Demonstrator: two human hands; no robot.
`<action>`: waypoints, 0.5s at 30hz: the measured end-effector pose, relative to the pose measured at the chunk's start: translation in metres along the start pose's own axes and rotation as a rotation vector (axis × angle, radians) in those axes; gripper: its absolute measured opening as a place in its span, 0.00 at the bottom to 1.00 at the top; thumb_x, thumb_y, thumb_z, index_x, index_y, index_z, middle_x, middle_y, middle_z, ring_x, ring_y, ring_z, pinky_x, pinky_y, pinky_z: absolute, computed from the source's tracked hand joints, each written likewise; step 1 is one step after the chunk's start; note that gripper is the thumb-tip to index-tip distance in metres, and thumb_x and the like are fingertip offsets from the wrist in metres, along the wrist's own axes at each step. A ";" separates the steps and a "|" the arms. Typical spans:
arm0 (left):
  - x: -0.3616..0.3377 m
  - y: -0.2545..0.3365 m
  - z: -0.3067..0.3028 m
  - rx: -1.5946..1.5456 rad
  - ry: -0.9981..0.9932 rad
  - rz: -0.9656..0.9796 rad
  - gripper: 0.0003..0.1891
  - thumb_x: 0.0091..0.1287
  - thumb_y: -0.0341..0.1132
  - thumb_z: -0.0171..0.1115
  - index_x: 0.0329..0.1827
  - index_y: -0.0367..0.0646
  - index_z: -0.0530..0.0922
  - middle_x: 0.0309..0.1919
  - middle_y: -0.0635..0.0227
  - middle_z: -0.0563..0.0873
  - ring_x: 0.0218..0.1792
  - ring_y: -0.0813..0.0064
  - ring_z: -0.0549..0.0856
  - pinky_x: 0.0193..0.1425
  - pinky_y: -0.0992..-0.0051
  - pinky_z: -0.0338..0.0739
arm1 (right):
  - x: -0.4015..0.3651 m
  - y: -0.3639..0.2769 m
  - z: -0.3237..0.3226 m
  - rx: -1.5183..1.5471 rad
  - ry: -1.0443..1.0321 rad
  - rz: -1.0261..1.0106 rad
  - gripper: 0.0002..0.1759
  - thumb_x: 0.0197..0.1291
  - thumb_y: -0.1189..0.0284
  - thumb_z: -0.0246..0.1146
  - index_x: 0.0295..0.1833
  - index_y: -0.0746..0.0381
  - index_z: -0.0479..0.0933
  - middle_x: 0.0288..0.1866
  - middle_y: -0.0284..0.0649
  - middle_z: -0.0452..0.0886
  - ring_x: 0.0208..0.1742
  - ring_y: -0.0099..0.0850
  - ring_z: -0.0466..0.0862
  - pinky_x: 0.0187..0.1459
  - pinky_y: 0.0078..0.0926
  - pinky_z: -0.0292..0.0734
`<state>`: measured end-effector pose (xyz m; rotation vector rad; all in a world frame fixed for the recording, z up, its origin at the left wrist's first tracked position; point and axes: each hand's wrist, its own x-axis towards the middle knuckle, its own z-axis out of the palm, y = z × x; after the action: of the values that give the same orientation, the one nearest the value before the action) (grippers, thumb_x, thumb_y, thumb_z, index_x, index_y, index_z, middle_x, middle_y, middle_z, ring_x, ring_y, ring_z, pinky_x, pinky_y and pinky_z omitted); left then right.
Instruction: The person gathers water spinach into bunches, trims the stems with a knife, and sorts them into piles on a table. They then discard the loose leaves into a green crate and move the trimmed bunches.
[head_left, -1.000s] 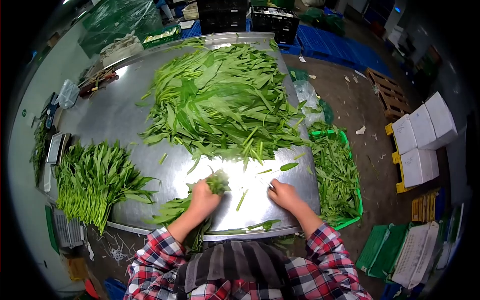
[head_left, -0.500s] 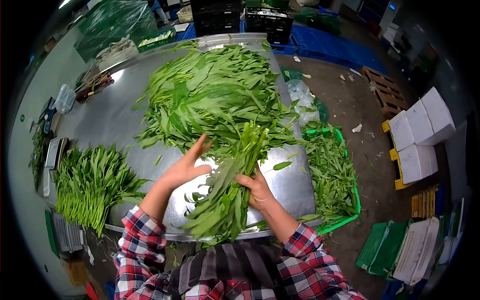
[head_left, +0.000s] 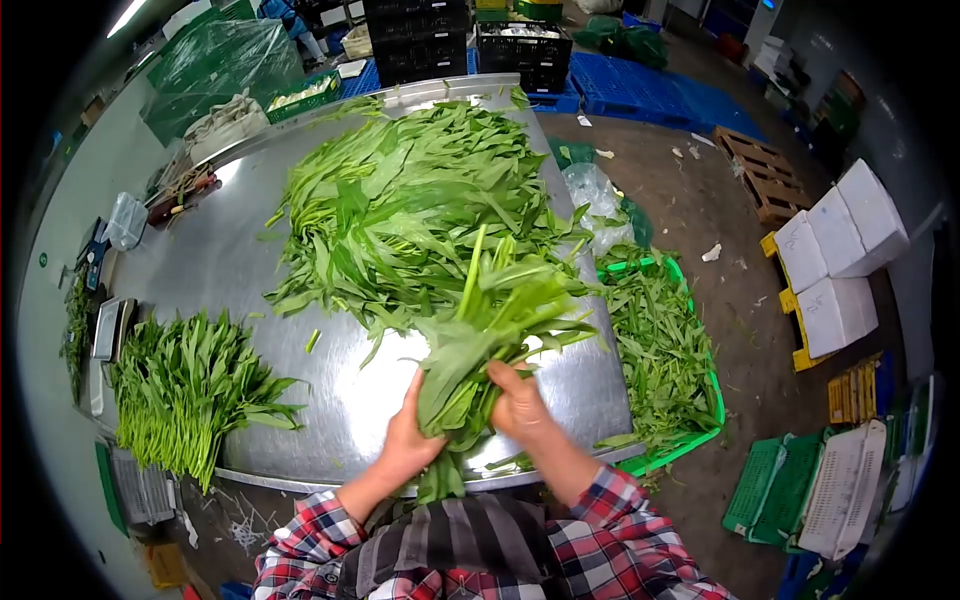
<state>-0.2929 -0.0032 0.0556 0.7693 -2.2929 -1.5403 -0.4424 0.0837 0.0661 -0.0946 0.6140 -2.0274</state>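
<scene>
Over the near edge of the metal table (head_left: 335, 395), a loose bunch of water spinach (head_left: 470, 370) is held between both hands, stems pointing up and away, leaves hanging toward me. My left hand (head_left: 412, 432) grips its left side near the leafy end. On the opposite side, my right hand (head_left: 518, 402) is closed round the stems, thumb in front. Just beyond lies a large heap of water spinach (head_left: 420, 190). A neatly lined-up pile of it (head_left: 195, 385) rests at the table's left corner, stems toward me.
At the right of the table stands a green crate (head_left: 718, 400) full of leaves. A scale (head_left: 108, 328) sits at the left edge, near a clear plastic container (head_left: 126, 222). White boxes (head_left: 838, 315) are stacked on the right, with green baskets (head_left: 765, 490) below them.
My left hand, open and apart from the bunch before, has come down and closed on its leafy side. The bunch has shifted slightly, its stems now blurred and spread.
</scene>
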 end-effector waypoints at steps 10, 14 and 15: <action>-0.004 -0.053 -0.092 0.831 -0.143 -0.059 0.40 0.45 0.26 0.61 0.67 0.52 0.60 0.36 0.54 0.80 0.36 0.51 0.81 0.40 0.59 0.76 | -0.006 -0.068 -0.076 -1.638 0.095 -0.515 0.20 0.49 0.77 0.63 0.50 0.66 0.73 0.51 0.47 0.73 0.54 0.43 0.74 0.55 0.32 0.69; -0.007 -0.022 -0.094 0.939 -0.095 -0.010 0.41 0.44 0.22 0.60 0.67 0.49 0.61 0.33 0.53 0.78 0.32 0.51 0.79 0.35 0.58 0.74 | -0.007 -0.036 -0.060 -1.631 -0.002 -0.670 0.16 0.51 0.73 0.66 0.47 0.66 0.75 0.49 0.45 0.76 0.52 0.42 0.74 0.55 0.35 0.69; -0.008 -0.018 -0.095 0.962 -0.083 0.042 0.42 0.43 0.21 0.60 0.68 0.47 0.61 0.32 0.54 0.77 0.31 0.51 0.78 0.34 0.57 0.73 | -0.005 -0.028 -0.048 -1.658 -0.031 -0.647 0.21 0.51 0.69 0.66 0.49 0.67 0.74 0.51 0.47 0.75 0.55 0.44 0.73 0.57 0.37 0.67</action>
<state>-0.2341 -0.0770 0.0769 0.8336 -3.0553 -0.3585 -0.4773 0.1177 0.0381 -1.4053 2.2734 -1.4633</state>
